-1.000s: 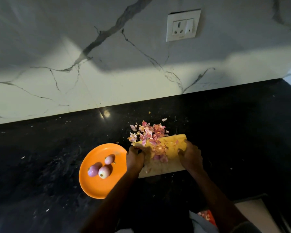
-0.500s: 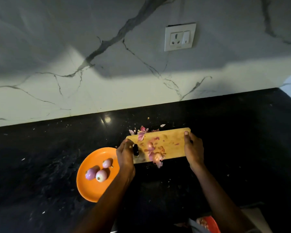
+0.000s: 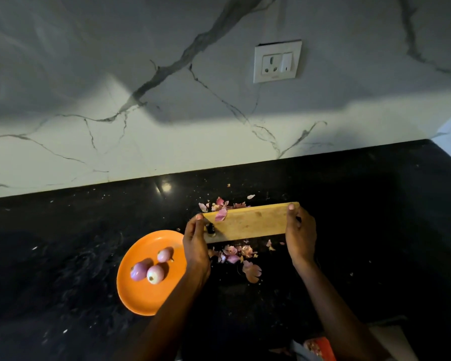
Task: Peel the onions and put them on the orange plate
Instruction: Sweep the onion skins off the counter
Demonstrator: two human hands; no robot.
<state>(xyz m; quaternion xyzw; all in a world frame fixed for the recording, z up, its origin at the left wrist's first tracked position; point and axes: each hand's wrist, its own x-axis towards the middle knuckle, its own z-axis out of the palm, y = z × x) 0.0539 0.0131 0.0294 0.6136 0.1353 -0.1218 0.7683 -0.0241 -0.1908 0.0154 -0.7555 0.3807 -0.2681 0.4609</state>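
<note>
Left hand [image 3: 195,246] fingers [image 3: 199,217] curl round the left short end of the chopping board [image 3: 250,222]; right hand [image 3: 300,235] fingers [image 3: 291,206] clamp the right short end. Both are holding the board and nothing else. Board is tilted up off the tabletop [image 3: 63,256], working face toward the camera, long axis left-right. One pink peel scrap [image 3: 221,214] clings to its upper left; a small dark object [image 3: 210,229] sits by the left thumb, can't tell what it is

Loose peels [image 3: 241,256] lie on the tabletop just under the board's lower edge, more peels [image 3: 220,203] behind its top edge toward the wall

Key relation: orange plate [image 3: 141,300] lies left of and nearer than the board, its right rim passing under the left wrist. Left hand is clearly the nearer one; right hand is well apart from it, board in between. Three peeled onions [image 3: 151,269] sit on the plate, clustered left of centre; two touch, the third is just beside them toward the board

No unpeeled onion visible anywhere, so the task looks done or nearly so; this reads as clearing skins off the board. Risk: left forearm is close over the plate, so a swing could nudge it
</note>
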